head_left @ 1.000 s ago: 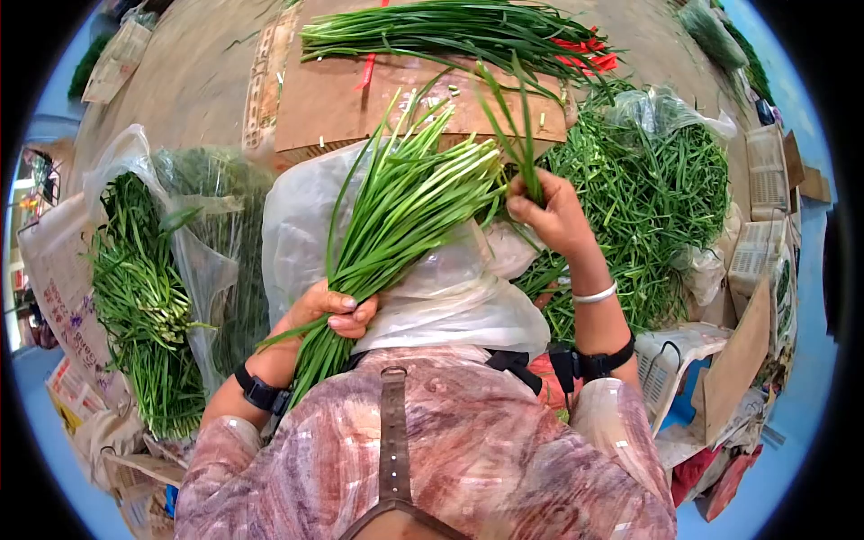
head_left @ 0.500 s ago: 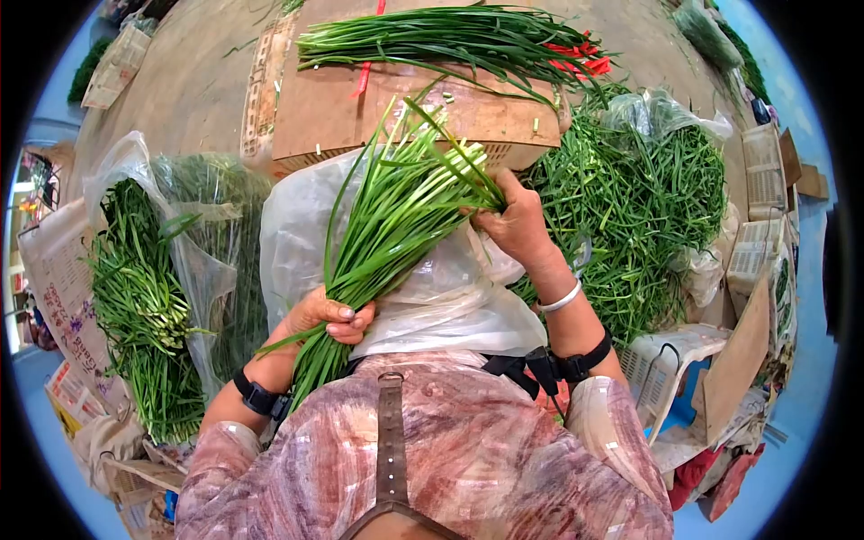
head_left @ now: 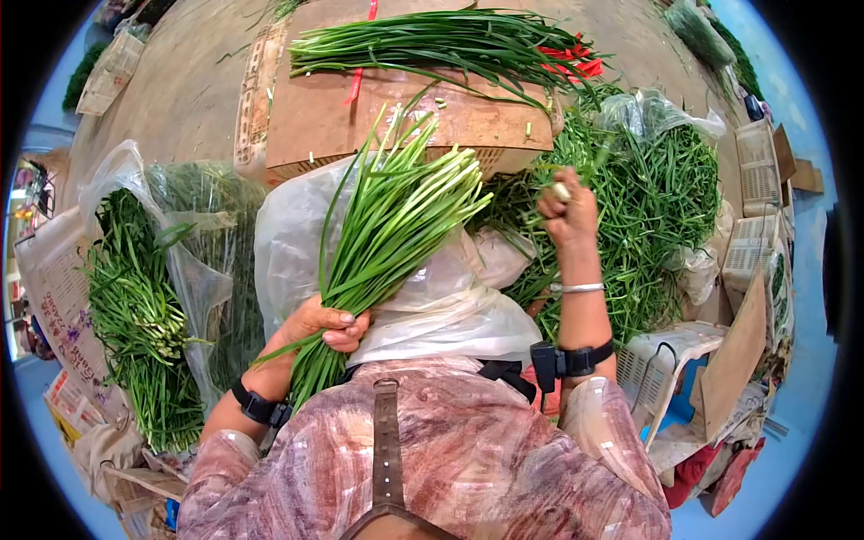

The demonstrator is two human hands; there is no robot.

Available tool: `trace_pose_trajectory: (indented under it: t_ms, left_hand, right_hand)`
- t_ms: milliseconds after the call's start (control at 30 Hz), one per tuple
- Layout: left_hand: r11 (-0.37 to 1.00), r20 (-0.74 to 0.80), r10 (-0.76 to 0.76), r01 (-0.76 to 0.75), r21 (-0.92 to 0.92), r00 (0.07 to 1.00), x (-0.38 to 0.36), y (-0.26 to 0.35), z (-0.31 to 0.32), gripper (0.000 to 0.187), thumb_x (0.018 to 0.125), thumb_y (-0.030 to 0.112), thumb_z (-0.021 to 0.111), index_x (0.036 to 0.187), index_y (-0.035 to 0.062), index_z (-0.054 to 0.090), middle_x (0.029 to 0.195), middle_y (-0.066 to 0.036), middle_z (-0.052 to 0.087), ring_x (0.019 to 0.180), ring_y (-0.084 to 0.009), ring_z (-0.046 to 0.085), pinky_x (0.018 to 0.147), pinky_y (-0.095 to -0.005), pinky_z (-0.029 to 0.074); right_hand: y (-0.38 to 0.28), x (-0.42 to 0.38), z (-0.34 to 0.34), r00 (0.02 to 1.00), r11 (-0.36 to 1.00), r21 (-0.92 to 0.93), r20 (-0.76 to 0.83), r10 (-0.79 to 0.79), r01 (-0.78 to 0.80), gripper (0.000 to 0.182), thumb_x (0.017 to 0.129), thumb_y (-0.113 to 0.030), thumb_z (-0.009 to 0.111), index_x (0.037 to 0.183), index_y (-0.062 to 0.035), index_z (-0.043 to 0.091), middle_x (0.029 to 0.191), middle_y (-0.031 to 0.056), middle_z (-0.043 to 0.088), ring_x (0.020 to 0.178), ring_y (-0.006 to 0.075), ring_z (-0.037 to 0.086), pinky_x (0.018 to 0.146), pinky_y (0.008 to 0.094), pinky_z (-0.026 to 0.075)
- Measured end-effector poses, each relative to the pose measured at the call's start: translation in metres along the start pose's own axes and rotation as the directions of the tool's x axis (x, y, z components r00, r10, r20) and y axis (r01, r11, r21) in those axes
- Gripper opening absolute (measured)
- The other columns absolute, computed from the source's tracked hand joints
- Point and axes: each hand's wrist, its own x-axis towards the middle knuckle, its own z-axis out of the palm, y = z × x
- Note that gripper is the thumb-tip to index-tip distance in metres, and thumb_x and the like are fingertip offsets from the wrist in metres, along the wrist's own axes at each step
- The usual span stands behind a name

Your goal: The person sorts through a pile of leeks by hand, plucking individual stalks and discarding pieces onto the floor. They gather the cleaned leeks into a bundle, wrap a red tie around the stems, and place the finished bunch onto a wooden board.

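My left hand (head_left: 328,326) is closed around the lower, leafy part of a loose bunch of garlic chives (head_left: 396,225). Their pale stem ends fan out toward the upper right, above the clear plastic sheet (head_left: 297,234) on my lap. My right hand (head_left: 570,211) is raised apart from the bunch, fingers curled, over the near edge of a big heap of loose green leaves (head_left: 648,216). A blurred green strand, seemingly chive leaf, sticks out above its fingers.
In front stands a cardboard-topped crate (head_left: 405,117) bearing a long chive bundle (head_left: 423,45) and a red tie (head_left: 576,63). To the left, a plastic bag (head_left: 198,261) stands beside more chives (head_left: 139,315). A white plastic crate (head_left: 661,360) sits at the right.
My right hand has drawn away from the stem ends to the right, over the leaf heap, with a strand in it. My left hand keeps its hold on the bunch.
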Motion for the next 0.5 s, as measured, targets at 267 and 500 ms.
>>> trace_pose_trajectory:
  t_ms: [267,500]
  left_hand:
    - [1.0,-0.06,-0.006,0.007,0.018,0.998,-0.003,0.001,0.001,0.039,0.075,0.004,0.062,0.11,-0.003,0.045,0.071,-0.012,0.053,0.043,-0.0071,0.043,0.039,-0.0209,0.031]
    - [0.975,-0.221,0.071,-0.021,0.221,0.973,-0.003,0.0,0.014,0.041,0.073,0.0,0.064,0.11,-0.0037,0.048,0.075,-0.014,0.055,0.048,-0.0126,0.048,0.043,-0.0246,0.039]
  right_hand:
    - [-0.046,0.006,-0.174,0.977,0.745,-0.648,-0.214,0.019,-0.156,0.038,0.083,-0.032,0.062,0.104,-0.0004,0.055,0.086,0.0116,0.059,0.069,0.0207,0.056,0.053,0.0335,0.046]
    - [-0.049,-0.017,-0.064,0.969,-0.49,-0.872,0.113,-0.218,-0.008,0.04,0.074,-0.026,0.068,0.103,0.0001,0.059,0.101,0.0196,0.061,0.087,0.0318,0.061,0.076,0.0408,0.048]
